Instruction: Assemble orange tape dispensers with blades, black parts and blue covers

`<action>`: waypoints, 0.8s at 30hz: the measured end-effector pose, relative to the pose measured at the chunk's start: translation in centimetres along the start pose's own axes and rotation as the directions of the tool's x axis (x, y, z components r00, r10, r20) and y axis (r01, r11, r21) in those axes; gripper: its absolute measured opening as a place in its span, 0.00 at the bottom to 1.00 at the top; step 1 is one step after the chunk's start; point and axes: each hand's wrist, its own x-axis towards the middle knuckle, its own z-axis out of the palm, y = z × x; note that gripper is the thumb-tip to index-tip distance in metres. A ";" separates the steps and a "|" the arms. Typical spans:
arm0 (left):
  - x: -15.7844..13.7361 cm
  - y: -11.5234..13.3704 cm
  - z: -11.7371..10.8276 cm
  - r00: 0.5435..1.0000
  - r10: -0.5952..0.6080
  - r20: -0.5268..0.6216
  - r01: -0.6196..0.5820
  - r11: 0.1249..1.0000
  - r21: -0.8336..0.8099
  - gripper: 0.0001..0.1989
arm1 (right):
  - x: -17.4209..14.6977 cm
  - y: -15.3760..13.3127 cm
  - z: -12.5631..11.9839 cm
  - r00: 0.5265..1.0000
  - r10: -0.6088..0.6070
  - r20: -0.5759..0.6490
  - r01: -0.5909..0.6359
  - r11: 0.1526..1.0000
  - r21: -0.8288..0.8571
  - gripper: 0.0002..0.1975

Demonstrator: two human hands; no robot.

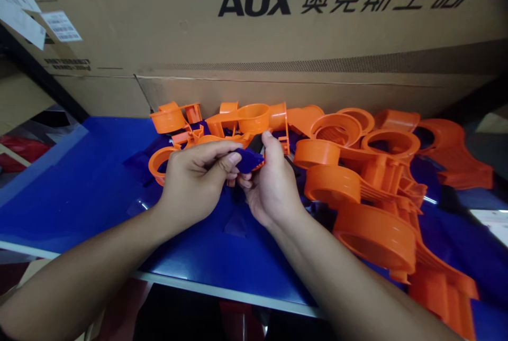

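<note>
A small dark blue plastic piece is held between both hands above the middle of the table. My left hand pinches its left end between thumb and fingers. My right hand closes around its right end, thumb raised and fingertips underneath. A thin orange edge shows along the right side of the piece; whether it belongs to it I cannot tell. Something dark grey beside my right thumb is mostly hidden. Just behind the hands lie orange plastic parts with round rings.
More orange ringed parts are heaped along the right side of the blue tabletop. Dark blue pieces lie among them, and a clear triangular piece is below my hands. A large cardboard box stands behind the table.
</note>
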 end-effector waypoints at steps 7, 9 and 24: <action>0.3 -0.6 -0.4 0.988 0.150 0.034 -0.153 0.966 0.210 0.07 | -0.1 0.0 0.2 0.999 -0.015 -0.030 0.014 1.000 -0.018 0.23; 0.2 -0.7 -0.4 0.986 0.161 0.038 -0.165 0.956 0.241 0.09 | 0.0 0.0 0.2 0.999 -0.012 -0.035 0.011 1.000 -0.018 0.22; -0.1 -0.8 0.1 0.880 0.459 0.122 -0.464 0.776 0.427 0.21 | 0.5 0.6 -0.3 0.997 -0.074 0.004 0.074 0.997 0.006 0.15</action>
